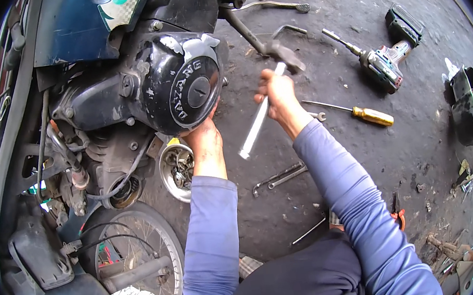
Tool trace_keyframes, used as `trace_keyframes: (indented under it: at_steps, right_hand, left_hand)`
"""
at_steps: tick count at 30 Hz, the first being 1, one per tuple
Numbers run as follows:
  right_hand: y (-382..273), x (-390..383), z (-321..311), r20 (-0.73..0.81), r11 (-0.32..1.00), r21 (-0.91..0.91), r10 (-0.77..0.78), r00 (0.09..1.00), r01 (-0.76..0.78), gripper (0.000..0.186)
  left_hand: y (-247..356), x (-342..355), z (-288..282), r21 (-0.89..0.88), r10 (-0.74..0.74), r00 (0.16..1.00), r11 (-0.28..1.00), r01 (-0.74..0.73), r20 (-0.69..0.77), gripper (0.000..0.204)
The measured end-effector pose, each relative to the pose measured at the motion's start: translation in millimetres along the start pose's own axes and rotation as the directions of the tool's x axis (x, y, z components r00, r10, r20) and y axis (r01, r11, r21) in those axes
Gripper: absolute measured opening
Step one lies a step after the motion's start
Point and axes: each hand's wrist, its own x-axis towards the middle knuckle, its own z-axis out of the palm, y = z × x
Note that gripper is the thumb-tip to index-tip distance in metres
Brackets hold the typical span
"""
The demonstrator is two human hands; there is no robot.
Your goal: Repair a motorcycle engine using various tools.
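hammer (259, 118), upper centre: likely head-heavy, stiff; hold by handle (251, 136) | right hand (280, 95): fingers clamped round it | engine cover (199, 91), upper left: likely rigid; support underneath | left hand (207, 142): at lower edge, fingers hidden, cannot tell

Cordless driver (383, 69), yellow screwdriver (371, 115), perhaps pliers (400, 220)

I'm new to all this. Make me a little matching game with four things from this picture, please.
Things:
1. Hammer
2. Screwdriver
3. Bowl
4. Engine cover

Descriptions:
A. Holding small metal parts
B. Black, with the left hand at its edge
C. Gripped in the right hand
D. Yellow-handled

Pairs: 1-C, 2-D, 3-A, 4-B
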Motion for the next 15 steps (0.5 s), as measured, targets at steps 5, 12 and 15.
trace_keyframes:
  at_steps: [5, 12, 15]
  right_hand:
    - [-2.9, -21.5, -1.8, 0.305, 0.826, -0.563, 0.17, 0.937, 0.034, 0.014]
    - [-27.0, -5.2, -13.3, 0.201, 0.978, -0.203, 0.088, 0.976, -0.047, 0.015]
    - [-24.3, -4.9, -6.6, 0.215, 0.979, -0.201, 0.086, 0.973, -0.042, 0.013]
  left_hand:
    - [-4.5, 16.8, -8.5, -0.089, 0.009, 0.999, 0.996, -0.013, -0.042, 0.038]
    - [-0.3, 9.6, 14.1, -0.158, -0.045, 0.983, 0.987, 0.017, -0.177, 0.037]
    - [-4.7, 15.9, 7.6, -0.147, -0.047, 0.983, 0.989, 0.021, -0.178, 0.036]
